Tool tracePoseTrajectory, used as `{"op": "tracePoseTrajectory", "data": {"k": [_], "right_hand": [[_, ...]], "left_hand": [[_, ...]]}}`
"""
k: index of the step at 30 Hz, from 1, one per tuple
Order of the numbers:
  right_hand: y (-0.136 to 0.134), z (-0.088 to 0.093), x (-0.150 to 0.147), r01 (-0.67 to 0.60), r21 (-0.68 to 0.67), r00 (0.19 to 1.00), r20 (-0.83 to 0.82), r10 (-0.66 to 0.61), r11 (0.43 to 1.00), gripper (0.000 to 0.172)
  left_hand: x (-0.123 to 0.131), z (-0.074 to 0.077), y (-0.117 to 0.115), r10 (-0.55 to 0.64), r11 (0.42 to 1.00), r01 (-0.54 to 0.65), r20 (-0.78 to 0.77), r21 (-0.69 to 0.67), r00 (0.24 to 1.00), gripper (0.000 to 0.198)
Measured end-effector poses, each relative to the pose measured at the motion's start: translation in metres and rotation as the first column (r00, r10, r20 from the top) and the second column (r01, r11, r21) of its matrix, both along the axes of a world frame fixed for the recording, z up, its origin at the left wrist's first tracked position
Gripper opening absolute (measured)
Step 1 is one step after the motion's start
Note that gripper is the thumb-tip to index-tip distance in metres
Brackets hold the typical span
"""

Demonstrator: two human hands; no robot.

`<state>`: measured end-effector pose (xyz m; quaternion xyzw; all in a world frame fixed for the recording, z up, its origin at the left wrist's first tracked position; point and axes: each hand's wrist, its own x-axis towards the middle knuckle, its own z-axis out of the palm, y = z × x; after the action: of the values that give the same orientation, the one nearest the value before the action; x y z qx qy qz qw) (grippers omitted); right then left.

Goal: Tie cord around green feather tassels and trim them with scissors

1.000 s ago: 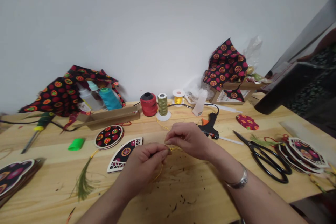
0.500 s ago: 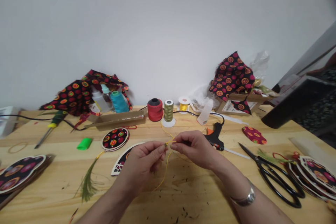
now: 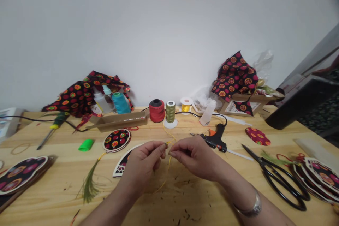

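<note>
My left hand (image 3: pixel 144 164) and my right hand (image 3: pixel 194 157) meet over the middle of the wooden table (image 3: pixel 185 197), each pinching a thin yellow cord (image 3: pixel 167 169). Fingertips of both hands nearly touch at a small knot or bead on the cord. The cord hangs down in a loop toward the tabletop. Another strand runs up toward the olive thread spool (image 3: pixel 170 112). A fan-shaped fabric-covered piece (image 3: pixel 122 164) lies just left of my left hand, partly hidden by it. A metal bracelet (image 3: pixel 251 208) is on my right wrist.
A black glue gun (image 3: pixel 215 139) and black scissors (image 3: pixel 280 180) lie to the right. A red spool (image 3: pixel 156 110), yellow spool (image 3: pixel 185 105), glue bottles (image 3: pixel 102 100) and patterned cloth (image 3: pixel 79 95) line the back. A round fabric disc (image 3: pixel 116 140), green feather tassel (image 3: pixel 88 183) and stacked ornaments (image 3: pixel 18 174) sit left.
Both hands shifted slightly, with the right fingertips closing in on the left at the knot. The camera tilted down and right between the earliest frame and now.
</note>
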<state>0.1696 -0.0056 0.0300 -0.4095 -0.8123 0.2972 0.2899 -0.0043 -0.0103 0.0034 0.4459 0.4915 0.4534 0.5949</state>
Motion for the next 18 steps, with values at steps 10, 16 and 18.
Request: {"op": "tracePoseTrajectory", "data": {"k": [10, 16, 18], "right_hand": [[-0.0019, -0.0045, -0.0032, -0.061, 0.106, 0.996, 0.074, 0.054, 0.992, 0.022], [-0.0013, -0.0027, -0.0031, -0.091, 0.109, 0.994, 0.076, 0.083, 0.990, 0.026], [-0.0012, -0.0029, -0.0036, -0.095, 0.119, 0.993, 0.083, 0.085, 0.988, 0.027]], "left_hand": [[0.0008, 0.0017, -0.0020, 0.029, 0.999, -0.029, -0.022, 0.018, 0.999, 0.023], [0.0021, 0.0013, -0.0042, 0.038, 0.999, -0.038, -0.026, 0.012, 0.999, 0.022], [0.0013, 0.0006, -0.0042, 0.038, 0.999, -0.038, -0.021, 0.015, 0.999, 0.022]]}}
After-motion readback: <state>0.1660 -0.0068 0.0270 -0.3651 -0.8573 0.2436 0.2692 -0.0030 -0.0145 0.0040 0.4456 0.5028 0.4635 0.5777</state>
